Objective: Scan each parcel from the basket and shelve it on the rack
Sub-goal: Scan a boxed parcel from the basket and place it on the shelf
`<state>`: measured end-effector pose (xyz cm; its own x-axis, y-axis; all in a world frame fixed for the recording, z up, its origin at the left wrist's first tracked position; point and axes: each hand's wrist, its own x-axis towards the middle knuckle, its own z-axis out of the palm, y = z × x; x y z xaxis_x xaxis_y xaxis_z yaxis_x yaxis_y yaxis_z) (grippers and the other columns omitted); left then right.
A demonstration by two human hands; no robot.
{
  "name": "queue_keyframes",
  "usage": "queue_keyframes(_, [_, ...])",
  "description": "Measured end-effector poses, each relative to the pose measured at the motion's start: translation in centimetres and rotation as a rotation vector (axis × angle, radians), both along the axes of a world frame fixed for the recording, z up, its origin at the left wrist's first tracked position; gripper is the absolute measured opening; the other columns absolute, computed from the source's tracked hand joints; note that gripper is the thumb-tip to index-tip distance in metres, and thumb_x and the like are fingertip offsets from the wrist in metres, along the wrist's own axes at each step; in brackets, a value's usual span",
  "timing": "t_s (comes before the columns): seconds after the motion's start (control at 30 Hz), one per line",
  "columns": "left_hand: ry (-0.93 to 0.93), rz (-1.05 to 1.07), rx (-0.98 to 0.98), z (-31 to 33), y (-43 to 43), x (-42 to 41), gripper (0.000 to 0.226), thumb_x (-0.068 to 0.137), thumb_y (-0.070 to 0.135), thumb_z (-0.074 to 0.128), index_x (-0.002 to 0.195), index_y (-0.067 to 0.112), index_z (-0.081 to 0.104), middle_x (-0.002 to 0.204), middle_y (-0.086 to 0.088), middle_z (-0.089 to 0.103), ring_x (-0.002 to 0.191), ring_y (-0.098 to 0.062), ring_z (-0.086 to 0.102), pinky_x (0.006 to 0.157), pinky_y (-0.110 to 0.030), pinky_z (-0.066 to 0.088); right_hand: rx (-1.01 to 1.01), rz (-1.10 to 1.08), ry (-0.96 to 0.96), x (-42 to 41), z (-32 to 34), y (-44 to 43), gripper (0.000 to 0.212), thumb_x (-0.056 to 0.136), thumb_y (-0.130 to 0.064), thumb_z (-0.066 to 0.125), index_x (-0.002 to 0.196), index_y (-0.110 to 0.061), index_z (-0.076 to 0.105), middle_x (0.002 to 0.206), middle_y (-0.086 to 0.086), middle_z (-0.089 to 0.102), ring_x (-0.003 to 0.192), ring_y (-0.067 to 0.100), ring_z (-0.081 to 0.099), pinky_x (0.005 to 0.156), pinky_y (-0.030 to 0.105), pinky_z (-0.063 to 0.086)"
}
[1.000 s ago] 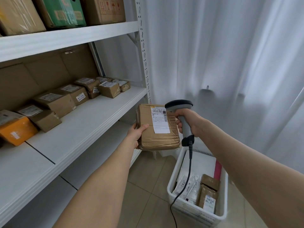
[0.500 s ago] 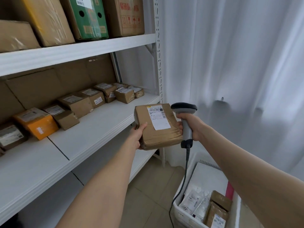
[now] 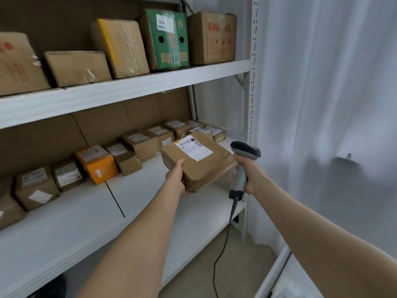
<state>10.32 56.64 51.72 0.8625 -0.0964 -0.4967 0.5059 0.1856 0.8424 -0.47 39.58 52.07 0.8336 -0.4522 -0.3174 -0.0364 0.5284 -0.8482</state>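
I see L hand (image 3: 176, 179) gripping parcel (image 3: 200, 168), its barcode label illegible. R hand (image 3: 249, 172) is wrapped round scanner (image 3: 246, 149). Green box (image 3: 169, 48) tag reads "TB-4".

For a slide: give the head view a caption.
Left hand holds a labelled parcel over the rack shelf; right hand grips a corded barcode scanner.
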Motion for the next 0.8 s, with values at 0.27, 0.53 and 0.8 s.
queue_keyframes(0.27, [0.072, 0.017, 0.029, -1.0, 0.9, 11.3, 0.059, 0.084, 0.031, 0.069, 0.133, 0.015, 0.042, 0.13, -0.01, 0.052, 0.121, -0.036, 0.049, 0.098, -0.063, 0.04, 0.111, 0.014, 0.044, 13.1, -0.7, 0.4, 0.048, 0.086, -0.029, 0.073, 0.126, -0.013, 0.05, 0.113, 0.009, 0.06, 0.093, 0.029, 0.061, 0.074, 0.047, 0.052])
queue_keyframes(0.53, [0.116, 0.027, 0.048, -3.2, -1.0, 21.4, 0.066, 0.086, 0.03, 0.068, 0.14, 0.02, 0.033, 0.14, -0.012, 0.046, 0.127, -0.039, 0.045, 0.1, -0.066, 0.036, 0.088, 0.035, 0.14, 23.3, -2.7, 0.3, 0.041, 0.083, -0.031, 0.074, 0.114, -0.012, 0.055, 0.1, 0.011, 0.064, 0.095, 0.028, 0.061, 0.079, 0.046, 0.052])
queue_keyframes(0.8, [0.17, 0.017, 0.056, -4.3, -3.0, 26.0, 0.063, 0.09, 0.039, 0.06, 0.143, 0.023, 0.031, 0.143, -0.01, 0.043, 0.13, -0.038, 0.041, 0.102, -0.064, 0.034, 0.092, 0.067, 0.203, 28.9, -5.1, -0.2, 0.068, 0.084, -0.041, 0.072, 0.139, -0.012, 0.043, 0.132, 0.014, 0.053, 0.116, 0.034, 0.054, 0.068, 0.043, 0.053])
